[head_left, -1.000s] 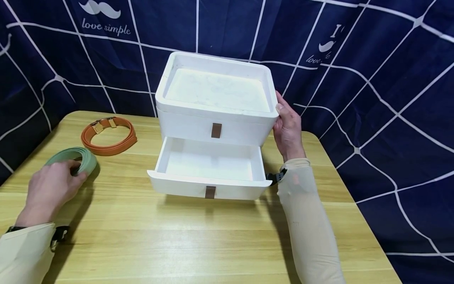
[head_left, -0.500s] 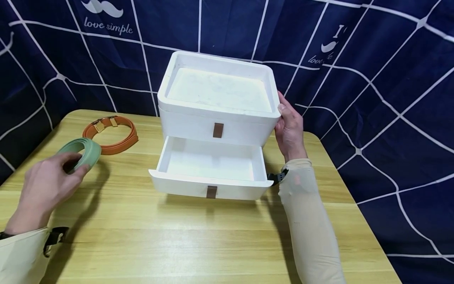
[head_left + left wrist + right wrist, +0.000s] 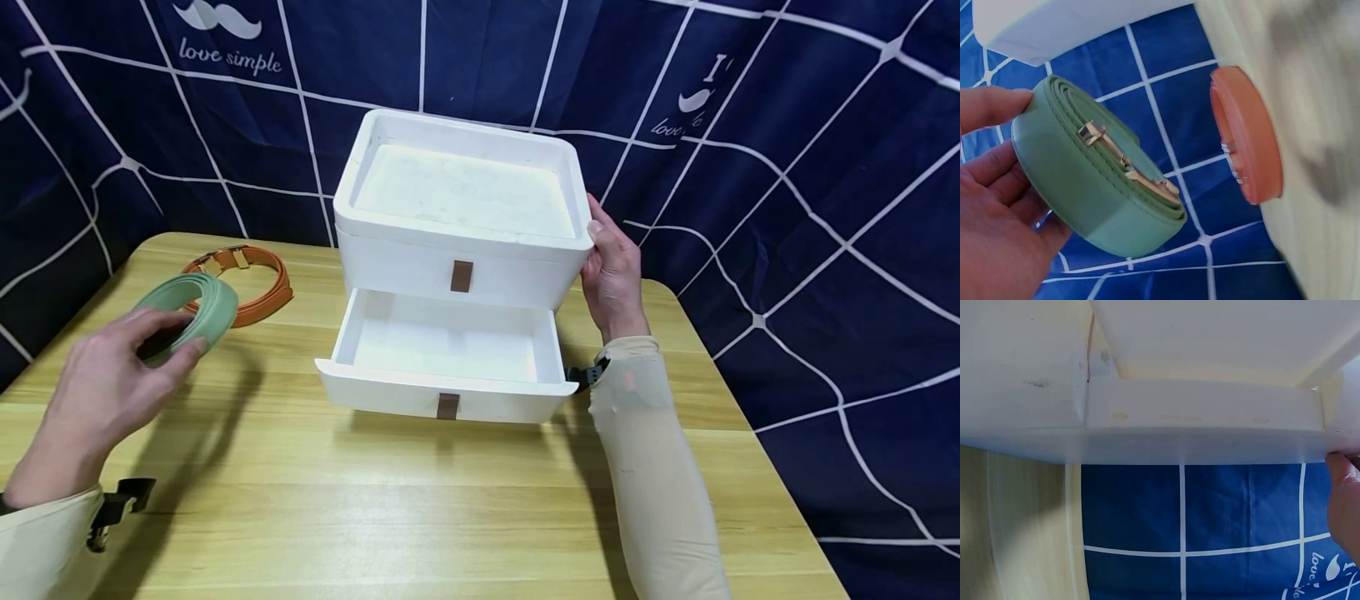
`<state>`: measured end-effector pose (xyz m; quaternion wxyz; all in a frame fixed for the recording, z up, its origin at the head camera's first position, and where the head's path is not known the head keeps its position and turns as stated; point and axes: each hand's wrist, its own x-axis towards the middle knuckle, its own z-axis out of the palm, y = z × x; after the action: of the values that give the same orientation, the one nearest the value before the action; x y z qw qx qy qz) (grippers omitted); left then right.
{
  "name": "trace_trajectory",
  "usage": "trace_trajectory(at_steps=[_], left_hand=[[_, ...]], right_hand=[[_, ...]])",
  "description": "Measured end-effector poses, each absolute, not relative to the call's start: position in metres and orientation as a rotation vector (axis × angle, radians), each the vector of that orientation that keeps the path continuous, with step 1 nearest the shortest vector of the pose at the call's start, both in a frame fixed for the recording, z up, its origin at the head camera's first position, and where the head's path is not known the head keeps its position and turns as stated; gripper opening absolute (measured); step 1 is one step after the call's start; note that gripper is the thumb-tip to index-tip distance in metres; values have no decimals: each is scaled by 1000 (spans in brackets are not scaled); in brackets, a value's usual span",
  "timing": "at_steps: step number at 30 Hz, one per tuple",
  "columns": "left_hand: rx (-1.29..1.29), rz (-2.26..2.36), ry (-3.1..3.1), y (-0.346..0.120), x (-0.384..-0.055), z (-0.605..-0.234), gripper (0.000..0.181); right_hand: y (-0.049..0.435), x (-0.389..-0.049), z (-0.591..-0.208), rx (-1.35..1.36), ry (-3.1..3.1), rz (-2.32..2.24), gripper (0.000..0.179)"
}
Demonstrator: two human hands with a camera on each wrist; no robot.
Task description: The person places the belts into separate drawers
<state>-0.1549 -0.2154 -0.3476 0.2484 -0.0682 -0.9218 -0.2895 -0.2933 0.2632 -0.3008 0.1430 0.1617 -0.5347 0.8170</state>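
My left hand [image 3: 105, 392] pinches a coiled green belt [image 3: 217, 312] between thumb and fingers, raised over the left of the table. The left wrist view shows its gold buckle [image 3: 1147, 181] inside the coil, with the thumb [image 3: 997, 106] at one edge. To the right stands a white two-drawer storage box [image 3: 397, 258]. Its lower drawer [image 3: 390, 396] is pulled out, and nothing lies inside. My right hand [image 3: 615, 279] holds the box's right side, thumb at the top rim; the other fingers are partly hidden behind it.
Behind the green belt, an orange coiled belt [image 3: 262, 308] with a gold buckle lies on the wooden table [image 3: 450, 517]. A dark blue curtain [image 3: 480, 50] with white lines hangs behind and along the sides. The box's top is a shallow tray.
My left hand has lifted the green belt off the table and moved it right, so it now overlaps the orange belt in the head view. The right hand and box have stayed put.
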Motion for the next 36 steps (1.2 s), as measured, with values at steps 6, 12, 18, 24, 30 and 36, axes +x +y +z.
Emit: trace_trajectory(at_steps=[6, 12, 18, 24, 30, 36], left_hand=[[-307, -781, -2440, -203, -151, -339, 31], [-406, -773, -2397, -191, -148, -328, 34], [-535, -796, -2350, -180, -146, -315, 36], [-743, -804, -2276, -167, -146, -301, 32], [-861, -844, -2273, -155, -149, -294, 31], [-1029, -958, -2189, -143, -155, -287, 27]], right_hand=[[263, -294, -302, 462, -1548, 2353, 48], [263, -293, -302, 450, -1568, 2337, 48], [263, -293, -302, 439, -1560, 2338, 47], [263, -292, -303, 436, -1554, 2344, 47], [263, -292, -304, 436, -1554, 2349, 48], [263, -294, -303, 446, -1566, 2326, 48]])
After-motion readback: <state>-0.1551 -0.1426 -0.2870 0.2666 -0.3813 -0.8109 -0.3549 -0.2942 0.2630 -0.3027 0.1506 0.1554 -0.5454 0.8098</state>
